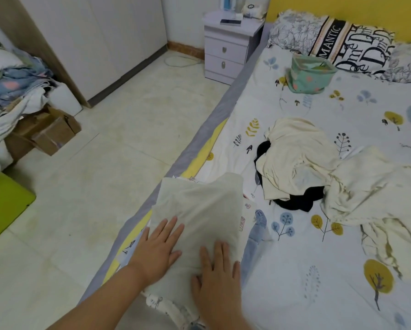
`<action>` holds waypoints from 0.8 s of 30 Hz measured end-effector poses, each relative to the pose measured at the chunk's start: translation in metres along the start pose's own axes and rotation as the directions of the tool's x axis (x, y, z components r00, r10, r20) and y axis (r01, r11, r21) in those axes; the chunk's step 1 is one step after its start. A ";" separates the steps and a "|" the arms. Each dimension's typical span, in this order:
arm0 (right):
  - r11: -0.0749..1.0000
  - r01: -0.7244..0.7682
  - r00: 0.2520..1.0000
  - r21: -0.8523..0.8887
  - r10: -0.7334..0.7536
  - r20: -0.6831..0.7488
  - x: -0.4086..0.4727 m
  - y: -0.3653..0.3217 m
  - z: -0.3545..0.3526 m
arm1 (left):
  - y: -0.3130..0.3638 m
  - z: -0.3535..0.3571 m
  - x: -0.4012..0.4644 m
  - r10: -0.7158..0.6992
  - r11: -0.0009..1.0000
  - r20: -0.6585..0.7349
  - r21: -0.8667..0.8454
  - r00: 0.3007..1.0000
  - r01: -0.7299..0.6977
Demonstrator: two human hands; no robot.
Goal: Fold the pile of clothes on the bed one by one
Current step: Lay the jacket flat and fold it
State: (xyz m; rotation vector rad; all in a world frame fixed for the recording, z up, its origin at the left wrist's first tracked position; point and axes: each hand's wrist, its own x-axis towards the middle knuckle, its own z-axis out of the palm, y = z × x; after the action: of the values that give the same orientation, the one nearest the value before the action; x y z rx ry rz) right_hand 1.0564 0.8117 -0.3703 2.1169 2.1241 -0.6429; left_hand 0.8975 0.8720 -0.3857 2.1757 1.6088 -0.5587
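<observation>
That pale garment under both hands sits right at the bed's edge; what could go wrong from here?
The pale garment lies along the bed edge, so a sideways push might slide it onto the floor. Both the left hand and right hand press only its near end, so the far end could stay creased.

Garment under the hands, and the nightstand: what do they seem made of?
Pale garment: thin, matte woven or knit fabric, probably cotton; it drapes and creases softly. Nightstand: smooth white-painted or laminated board, likely wood-based; flat faces, small metal-looking pulls.
</observation>
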 end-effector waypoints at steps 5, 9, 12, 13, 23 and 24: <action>0.996 0.072 0.993 -0.044 -0.068 0.092 -0.005 0.009 -0.022 | 0.006 -0.016 -0.002 -0.002 0.992 0.039 0.125 0.999 -0.003; 0.974 0.222 0.955 -0.036 -0.210 0.211 -0.009 0.025 -0.047 | 0.020 -0.052 -0.014 0.058 0.982 0.034 0.177 0.998 -0.063; 0.966 0.259 0.954 -0.023 -0.252 0.163 -0.018 0.037 -0.077 | 0.035 -0.079 -0.024 0.097 0.990 0.099 0.089 0.990 -0.106; 0.964 0.264 0.953 -0.022 -0.258 0.157 -0.022 0.043 -0.086 | 0.042 -0.088 -0.027 0.118 0.987 0.104 0.093 0.988 -0.128; 0.982 0.189 0.968 0.008 -0.188 0.169 -0.074 0.135 -0.169 | 0.163 -0.152 -0.050 0.261 0.965 0.024 0.034 0.965 -0.262; 0.985 0.174 0.970 0.003 -0.172 0.174 -0.081 0.149 -0.176 | 0.178 -0.156 -0.051 0.271 0.962 0.027 0.033 0.962 -0.271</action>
State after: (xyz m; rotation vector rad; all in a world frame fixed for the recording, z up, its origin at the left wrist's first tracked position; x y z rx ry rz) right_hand 1.2463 0.7900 -0.2184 1.8075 2.2242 -0.7963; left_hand 1.0692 0.8621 -0.2152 2.3558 1.2677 -0.5291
